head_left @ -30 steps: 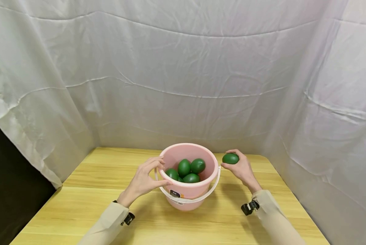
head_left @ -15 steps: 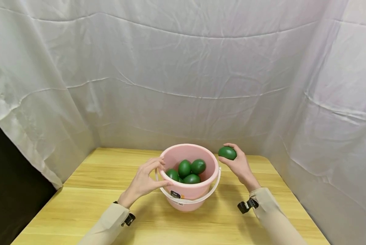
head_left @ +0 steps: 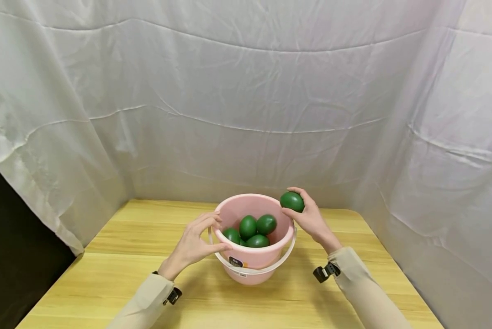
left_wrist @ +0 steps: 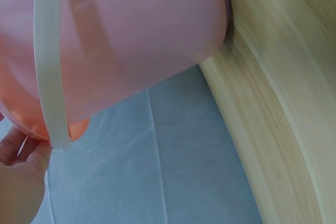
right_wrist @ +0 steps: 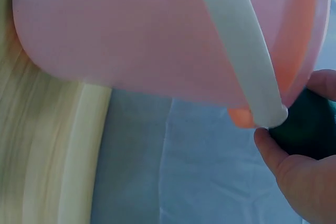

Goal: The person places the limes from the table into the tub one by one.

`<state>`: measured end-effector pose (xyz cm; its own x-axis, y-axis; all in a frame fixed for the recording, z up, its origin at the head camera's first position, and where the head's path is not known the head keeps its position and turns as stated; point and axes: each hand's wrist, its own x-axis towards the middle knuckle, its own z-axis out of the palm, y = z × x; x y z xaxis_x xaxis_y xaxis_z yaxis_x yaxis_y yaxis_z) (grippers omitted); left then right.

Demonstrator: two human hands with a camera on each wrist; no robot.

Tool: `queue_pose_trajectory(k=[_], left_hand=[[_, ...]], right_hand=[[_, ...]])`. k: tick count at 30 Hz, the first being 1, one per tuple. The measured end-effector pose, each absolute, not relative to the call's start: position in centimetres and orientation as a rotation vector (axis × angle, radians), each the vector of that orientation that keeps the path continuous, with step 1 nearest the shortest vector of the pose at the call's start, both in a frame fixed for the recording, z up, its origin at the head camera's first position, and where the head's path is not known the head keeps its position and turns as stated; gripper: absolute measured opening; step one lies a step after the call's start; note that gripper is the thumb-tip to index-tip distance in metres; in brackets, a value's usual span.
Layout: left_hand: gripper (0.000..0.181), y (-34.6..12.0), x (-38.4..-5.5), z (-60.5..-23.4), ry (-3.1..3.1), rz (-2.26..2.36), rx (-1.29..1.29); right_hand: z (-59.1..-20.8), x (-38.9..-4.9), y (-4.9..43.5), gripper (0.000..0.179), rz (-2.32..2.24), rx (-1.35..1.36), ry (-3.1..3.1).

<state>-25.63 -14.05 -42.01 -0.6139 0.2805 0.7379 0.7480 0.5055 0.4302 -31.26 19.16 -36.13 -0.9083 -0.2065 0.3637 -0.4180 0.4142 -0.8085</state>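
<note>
A pink bucket (head_left: 251,260) with a white handle (head_left: 246,270) hanging down its front stands upright on the wooden table. Several smooth dark green avocados (head_left: 248,226) lie inside it. At the left of the rim, my left hand (head_left: 194,240) holds the bucket with thumb and fingers; the left wrist view shows these fingers (left_wrist: 38,156) beside the handle's end. My right hand (head_left: 309,217) grips another green avocado (head_left: 292,201) between thumb and fingers, right at the bucket's right rim. In the right wrist view this avocado (right_wrist: 307,124) is dark and partly cut off.
The wooden table (head_left: 118,265) extends on both sides of the bucket. Pale grey cloth (head_left: 246,114) hangs behind the table and along its right side. A dark area (head_left: 15,246) shows beyond the left edge.
My right hand has moved left and slightly up with the avocado, from beside the bucket to its right rim. The left hand and bucket have stayed in place.
</note>
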Motion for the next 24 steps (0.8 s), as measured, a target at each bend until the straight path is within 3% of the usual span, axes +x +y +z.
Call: queue_pose_trajectory(k=[24], left_hand=[[0.049, -14.1, -25.8, -42.1, -2.128, -0.996, -0.861]], right_hand=[[-35.4, -32.9, 15.3, 0.063, 0.998, 0.898, -2.594]])
